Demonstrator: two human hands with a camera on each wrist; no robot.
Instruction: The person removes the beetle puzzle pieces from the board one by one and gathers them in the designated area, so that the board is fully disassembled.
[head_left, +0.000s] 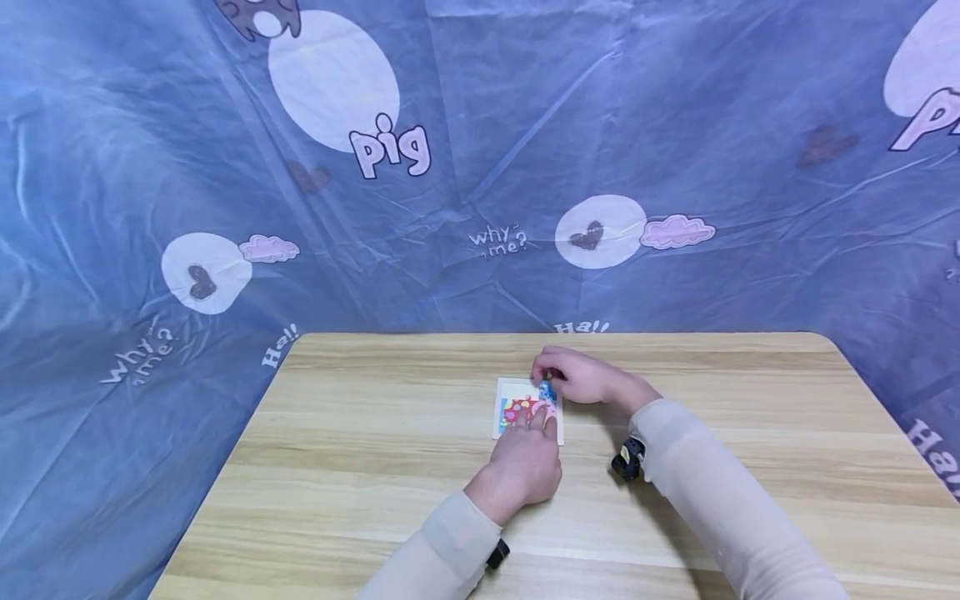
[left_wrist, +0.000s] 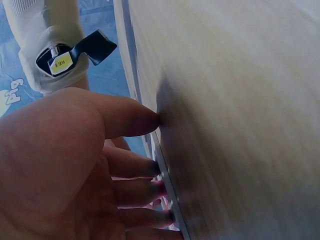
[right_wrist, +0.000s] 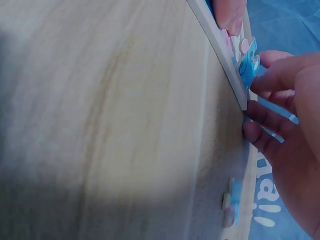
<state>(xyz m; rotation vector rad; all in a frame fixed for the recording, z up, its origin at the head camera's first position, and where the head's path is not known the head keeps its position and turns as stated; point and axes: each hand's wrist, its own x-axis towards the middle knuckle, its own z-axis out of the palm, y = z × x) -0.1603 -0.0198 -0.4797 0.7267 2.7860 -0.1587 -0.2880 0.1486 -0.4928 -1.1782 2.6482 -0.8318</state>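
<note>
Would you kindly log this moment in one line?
left hand: on white rectangular puzzle board; right hand: holding blue patterned jigsaw piece

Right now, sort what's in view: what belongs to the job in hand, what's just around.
In the job:
puzzle board, under the fingers of the left hand
blue puzzle piece, pinched by the right hand
loose piece on the table, probably

Just around:
printed blue cloth
black wrist device
</note>
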